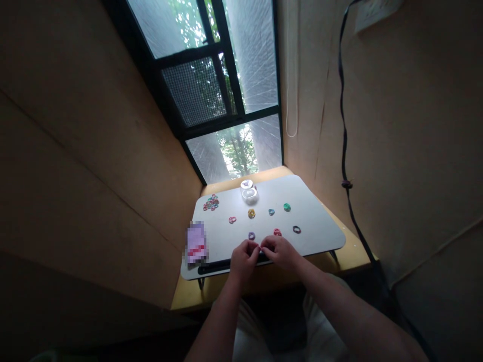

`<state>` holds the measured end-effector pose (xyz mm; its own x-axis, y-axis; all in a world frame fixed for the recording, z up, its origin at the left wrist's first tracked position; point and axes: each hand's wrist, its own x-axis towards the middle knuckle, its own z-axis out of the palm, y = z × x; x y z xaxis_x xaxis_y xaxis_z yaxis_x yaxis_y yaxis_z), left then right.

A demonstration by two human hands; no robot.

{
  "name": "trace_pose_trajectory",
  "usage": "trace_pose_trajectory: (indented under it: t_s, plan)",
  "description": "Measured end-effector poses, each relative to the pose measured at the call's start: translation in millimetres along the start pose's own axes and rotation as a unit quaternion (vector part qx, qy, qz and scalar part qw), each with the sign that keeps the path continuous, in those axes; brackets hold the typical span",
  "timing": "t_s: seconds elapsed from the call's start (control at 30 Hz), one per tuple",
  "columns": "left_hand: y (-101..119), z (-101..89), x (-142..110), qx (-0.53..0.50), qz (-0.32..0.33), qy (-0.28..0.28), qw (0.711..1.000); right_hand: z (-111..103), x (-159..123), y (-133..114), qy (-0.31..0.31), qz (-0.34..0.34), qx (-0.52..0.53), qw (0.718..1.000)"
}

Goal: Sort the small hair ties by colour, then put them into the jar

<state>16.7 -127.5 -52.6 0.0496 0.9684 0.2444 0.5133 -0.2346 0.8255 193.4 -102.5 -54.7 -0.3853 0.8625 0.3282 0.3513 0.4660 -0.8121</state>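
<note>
At the table's near edge, my left hand [243, 257] and my right hand [281, 251] meet fingertip to fingertip. Both are closed in a pinch; a tiny pinkish bit shows between them, too small to name. Just beyond the fingers lie purple rings [251, 235] and red rings [277, 232], which look like small hair ties. Farther back sit pink rings [232, 220], yellow rings [251, 213], blue rings [271, 212] and green rings [287, 207]. A dark ring [297, 230] rests to the right.
A mixed pile of coloured rings [211, 203] occupies the far left of the white folding table [317, 221]. Near the window stands a clear round container [249, 195] beside a lid [246, 184]. A blurred purple packet [196, 243] lies at left. Walls flank both sides.
</note>
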Motion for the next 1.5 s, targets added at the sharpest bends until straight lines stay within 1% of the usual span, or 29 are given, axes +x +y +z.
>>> trace_pose_trajectory:
  t_s: [0.17, 0.4, 1.03, 1.23, 1.5]
  plan:
    - [1.4, 0.3, 0.0, 0.001, -0.003, 0.0, 1.0, -0.7, -0.1, -1.4, 0.008, 0.006, -0.01, 1.0]
    - [4.2, -0.5, -0.2, -0.005, -0.002, -0.003, 1.0, -0.3, -1.2, -1.9, 0.001, 0.016, 0.004, 1.0]
    - [5.3, -0.3, -0.5, 0.007, -0.003, -0.014, 1.0, 0.6, -0.4, -2.2, 0.019, 0.03, -0.038, 0.999]
    - [5.8, -0.4, -0.8, 0.006, -0.002, -0.014, 1.0, 1.8, -0.7, 1.5, 0.02, 0.029, -0.031, 0.999]
    - [7.8, 0.0, -0.8, 0.005, -0.005, -0.01, 1.0, -1.6, -0.7, -4.8, 0.003, 0.017, -0.004, 1.0]
